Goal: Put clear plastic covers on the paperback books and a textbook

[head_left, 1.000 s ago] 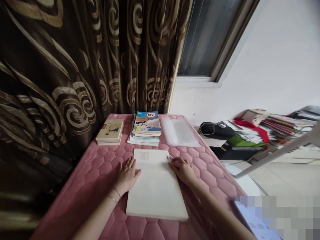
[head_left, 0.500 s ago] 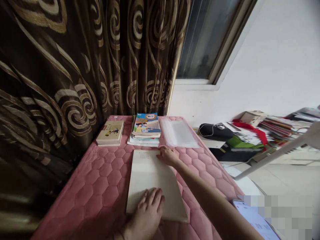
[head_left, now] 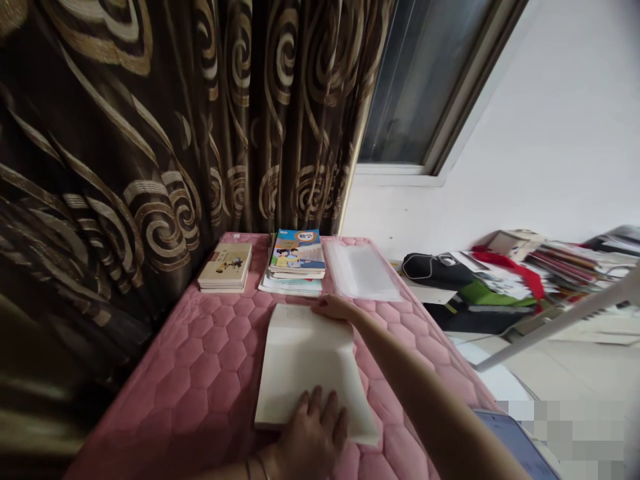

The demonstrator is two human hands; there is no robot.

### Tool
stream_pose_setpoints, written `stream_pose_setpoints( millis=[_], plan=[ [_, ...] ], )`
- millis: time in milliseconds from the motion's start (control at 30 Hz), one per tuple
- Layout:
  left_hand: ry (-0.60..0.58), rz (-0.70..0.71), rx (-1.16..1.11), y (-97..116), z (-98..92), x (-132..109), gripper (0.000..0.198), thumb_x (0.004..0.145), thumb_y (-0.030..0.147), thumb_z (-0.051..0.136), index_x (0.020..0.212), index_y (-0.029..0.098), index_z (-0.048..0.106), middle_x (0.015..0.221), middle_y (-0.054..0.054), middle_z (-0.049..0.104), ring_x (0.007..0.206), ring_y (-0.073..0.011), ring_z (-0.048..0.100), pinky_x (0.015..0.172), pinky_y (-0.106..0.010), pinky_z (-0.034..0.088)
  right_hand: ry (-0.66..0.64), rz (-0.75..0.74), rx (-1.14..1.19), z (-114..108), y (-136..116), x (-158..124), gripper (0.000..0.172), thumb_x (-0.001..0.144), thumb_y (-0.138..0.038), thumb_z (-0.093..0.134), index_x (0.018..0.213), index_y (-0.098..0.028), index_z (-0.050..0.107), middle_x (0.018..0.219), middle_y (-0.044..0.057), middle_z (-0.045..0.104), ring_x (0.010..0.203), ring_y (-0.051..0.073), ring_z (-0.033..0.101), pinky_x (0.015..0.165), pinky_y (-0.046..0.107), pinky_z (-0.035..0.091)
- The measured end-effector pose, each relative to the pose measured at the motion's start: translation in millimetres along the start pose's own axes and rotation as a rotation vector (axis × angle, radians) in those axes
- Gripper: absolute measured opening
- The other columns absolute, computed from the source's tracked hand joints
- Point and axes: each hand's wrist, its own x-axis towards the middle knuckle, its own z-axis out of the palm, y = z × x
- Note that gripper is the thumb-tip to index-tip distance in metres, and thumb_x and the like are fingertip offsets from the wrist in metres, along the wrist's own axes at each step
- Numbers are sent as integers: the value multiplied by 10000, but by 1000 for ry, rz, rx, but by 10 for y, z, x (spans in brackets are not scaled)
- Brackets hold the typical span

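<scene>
A pale book [head_left: 307,367] lies on the pink quilted cover, its upper surface blank apart from faint print near the far edge. That far end bends up slightly where my right hand [head_left: 331,308] grips its edge with closed fingers. Across the near end, my left hand [head_left: 316,427] rests with its fingers stretched out and somewhat apart. Whether the right fingers hold one sheet or several is hidden from this angle.
Behind the book are a stack of beige books [head_left: 226,267], a pile topped by a blue textbook [head_left: 298,251] and clear plastic sleeves [head_left: 365,270]. A phone [head_left: 515,440] lies at the near right. A patterned curtain [head_left: 240,120] borders the left; cluttered papers [head_left: 505,273] are on the right.
The far end of the book has been raised and bent by my right hand. My left hand has slid slightly right and nearer. The view has shifted a little.
</scene>
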Motion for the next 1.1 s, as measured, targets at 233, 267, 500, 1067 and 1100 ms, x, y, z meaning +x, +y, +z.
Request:
stream_pose_setpoints(
  millis=[233, 267, 500, 1067, 1100],
  plan=[
    [193, -97, -149, -459, -177, -169, 223, 936, 173, 438, 1038, 196, 636, 1103, -37, 695, 1034, -209, 630, 940, -385, 482, 20, 150, 176, -255, 328, -341, 245, 817, -377, 578, 706, -169, 642, 632, -12, 630, 603, 120, 548, 538, 215, 360],
    [169, -124, -177, -606, -210, -191, 237, 938, 145, 428, 1035, 198, 637, 1085, -36, 696, 1051, -190, 622, 974, -379, 475, 42, 175, 193, -284, 392, -439, 246, 810, -378, 578, 683, -172, 626, 624, -12, 618, 604, 122, 542, 538, 218, 356],
    [195, -195, -416, -1517, 18, -299, 293, 960, 163, 383, 955, 226, 669, 980, -6, 724, 1010, -139, 651, 1025, -382, 475, 88, 335, 385, 54, 692, -1201, 294, 762, -410, 572, 561, -211, 489, 484, -33, 497, 460, 122, 460, 458, 241, 329],
    [149, -690, -848, -1534, 265, -364, 318, 783, 50, 431, 806, 219, 699, 1257, -50, 612, 1152, -181, 587, 1007, -394, 479, 235, 456, 522, 499, 727, -1409, 345, 751, -512, 523, 636, -199, 610, 597, 17, 628, 575, 165, 567, 497, 252, 351],
    [159, -741, -844, -1528, 265, -338, 313, 778, 52, 421, 779, 209, 692, 1259, -61, 604, 1149, -186, 587, 1004, -400, 479, 235, 458, 522, 498, 721, -1413, 347, 749, -517, 522, 642, -199, 613, 602, 16, 629, 580, 166, 568, 499, 253, 351]
  ],
)
